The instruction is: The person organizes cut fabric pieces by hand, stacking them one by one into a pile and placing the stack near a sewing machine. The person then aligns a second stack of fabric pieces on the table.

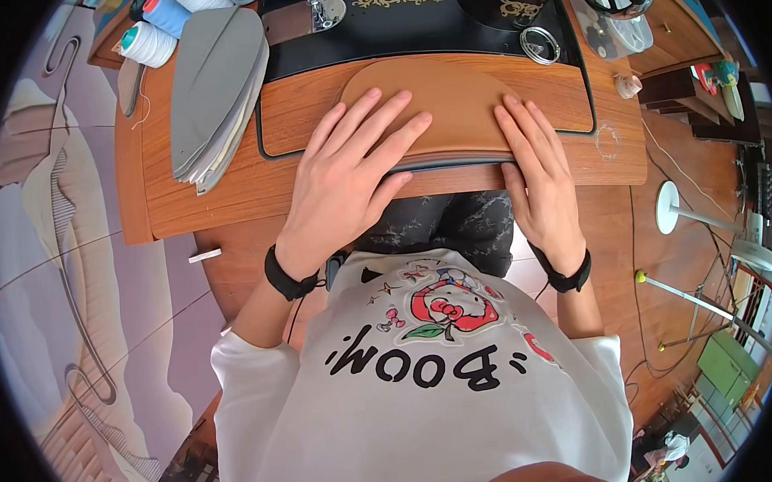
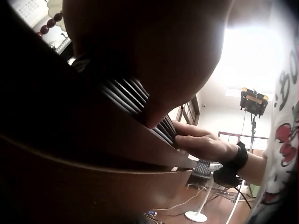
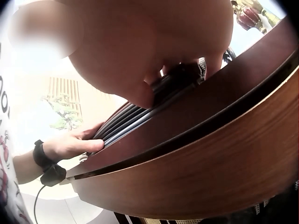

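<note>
A stack of brown leather-like panels (image 1: 449,100) with a curved back edge lies at the front of the sewing table (image 1: 615,158). Its layered dark edges (image 2: 125,95) show in the left wrist view. My left hand (image 1: 340,174) rests on the left part of the stack, fingers straight and spread, thumb at the front edge. On the right side, my right hand (image 1: 540,178) lays its straight fingers over the top, its thumb also against the front edge. Both thumbs touch the layered edges in the wrist views.
Grey panels (image 1: 215,85) are piled to the left, near thread cones (image 1: 149,44). A black sewing machine (image 1: 411,29) stands behind the stack. A metal ring (image 1: 539,45) lies on its bed at right, and a small thread spool (image 1: 627,86) sits farther right.
</note>
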Available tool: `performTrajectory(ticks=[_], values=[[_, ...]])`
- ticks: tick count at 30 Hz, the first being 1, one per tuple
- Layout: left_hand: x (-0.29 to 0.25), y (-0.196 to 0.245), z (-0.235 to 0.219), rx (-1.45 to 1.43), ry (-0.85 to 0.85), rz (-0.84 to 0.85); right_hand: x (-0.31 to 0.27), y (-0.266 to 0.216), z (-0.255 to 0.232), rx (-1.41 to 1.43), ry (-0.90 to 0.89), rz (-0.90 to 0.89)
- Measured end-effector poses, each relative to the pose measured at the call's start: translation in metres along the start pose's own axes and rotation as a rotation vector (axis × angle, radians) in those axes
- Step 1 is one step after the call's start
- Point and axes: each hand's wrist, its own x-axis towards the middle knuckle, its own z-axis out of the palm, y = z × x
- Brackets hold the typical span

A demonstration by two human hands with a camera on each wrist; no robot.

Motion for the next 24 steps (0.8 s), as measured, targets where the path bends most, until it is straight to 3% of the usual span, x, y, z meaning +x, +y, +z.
performTrajectory(ticks=[9,11,13,15,24], values=[[-0.013,-0.001,0.009,-0.218,0.132,-0.147,-0.006,0.000,0.006,0.021,0.084,0.023],[-0.015,0.001,0.011,-0.280,0.189,-0.183,-0.002,-0.005,-0.001,0.263,0.132,0.193],[-0.018,0.001,0.012,-0.332,0.256,-0.225,-0.004,0.009,0.004,0.241,0.186,0.112],[-0.020,0.001,0.012,-0.546,0.281,-0.285,-0.008,0.006,0.003,0.467,0.150,0.296],[-0.026,0.011,0.009,-0.563,0.311,-0.327,-0.013,0.013,0.005,0.401,0.133,0.243]])
